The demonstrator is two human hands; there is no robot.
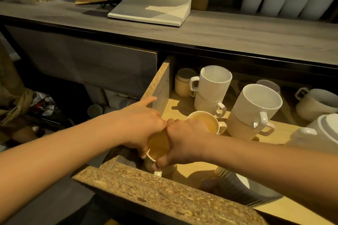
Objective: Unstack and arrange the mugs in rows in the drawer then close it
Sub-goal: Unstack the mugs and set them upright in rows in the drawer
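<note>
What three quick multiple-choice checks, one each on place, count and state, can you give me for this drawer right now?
1. Where in the drawer is the held mug? A) near-left corner B) back-right corner C) middle of the back
2. How many mugs form the white stack? A) one B) two C) four
3. The drawer is: A) shut B) open C) lifted out
Key: 1 A, left hand and right hand grip it there; 2 B, one white mug sits on another; 3 B, its inside shows.

The open drawer (pixel 161 86) holds two-mug stacks (pixel 212 87) and single mugs (pixel 314 104).
</note>
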